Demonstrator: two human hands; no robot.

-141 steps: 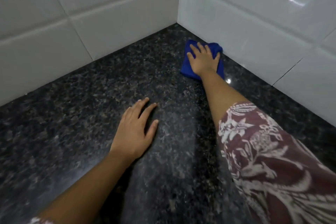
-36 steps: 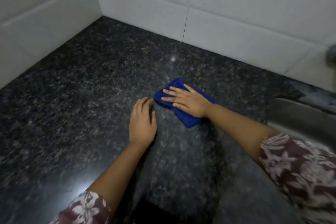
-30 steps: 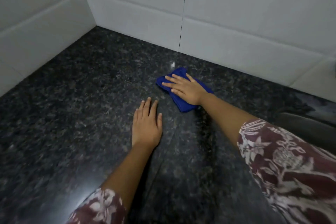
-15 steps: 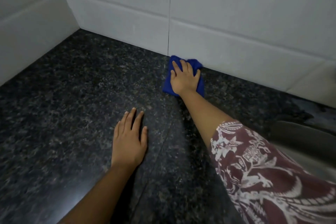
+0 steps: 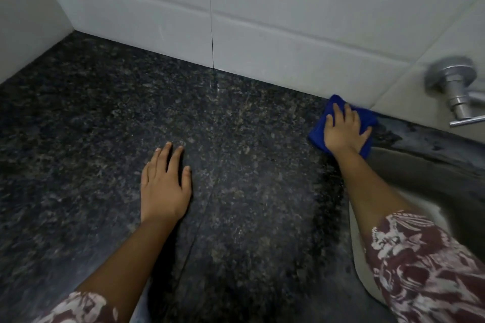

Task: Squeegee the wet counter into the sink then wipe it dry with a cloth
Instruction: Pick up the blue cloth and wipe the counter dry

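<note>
A folded blue cloth [image 5: 319, 134] lies on the dark speckled granite counter [image 5: 91, 118], close to the back wall and at the sink's far left corner. My right hand [image 5: 343, 131] presses flat on top of the cloth and hides most of it. My left hand [image 5: 164, 186] rests palm down on the bare counter, fingers slightly apart, holding nothing. The grey sink [image 5: 430, 181] drops away on the right, partly behind my right forearm. No squeegee is in view.
White tiled walls [image 5: 262, 21] close off the counter at the back and the left, meeting in a corner at upper left. A metal tap [image 5: 456, 89] sticks out of the wall above the sink. A narrow counter strip [image 5: 430, 139] runs behind the sink.
My right hand has slid the cloth to the right along the back wall, from the tile joint to the sink's corner. The tap has come into view. My left hand stays planted.
</note>
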